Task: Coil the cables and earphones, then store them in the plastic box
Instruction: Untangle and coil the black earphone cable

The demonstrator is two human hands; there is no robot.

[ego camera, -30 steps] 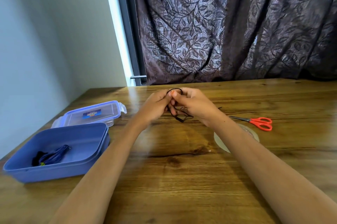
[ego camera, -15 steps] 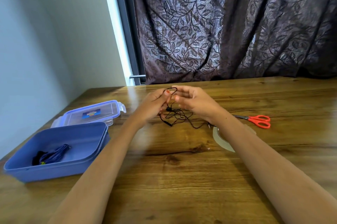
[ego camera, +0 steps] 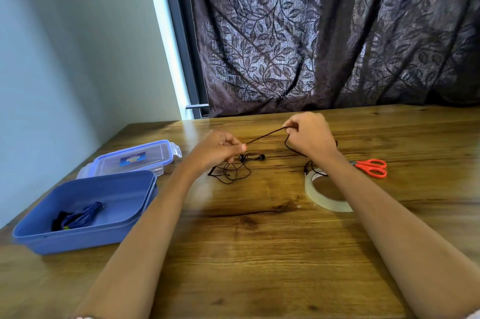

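Note:
Black earphones (ego camera: 264, 135) stretch between my two hands above the wooden table. My left hand (ego camera: 217, 148) pinches the cord near its tangled end, whose loops and two earbuds (ego camera: 253, 157) lie on the table just below it. My right hand (ego camera: 310, 137) pinches the cord higher up, and the rest of the wire trails down under that wrist to a plug (ego camera: 307, 171). The blue plastic box (ego camera: 130, 204) stands open at the left with a coiled blue and black cable (ego camera: 79, 216) inside.
The box's clear lid (ego camera: 135, 159) lies behind the box. A roll of clear tape (ego camera: 326, 192) sits partly under my right forearm. Orange-handled scissors (ego camera: 371, 166) lie to the right. A dark curtain hangs behind the table's far edge.
My hands were together over the bunched earphones; they have moved apart, drawing a length of cord taut between them, and the tangle has dropped onto the table.

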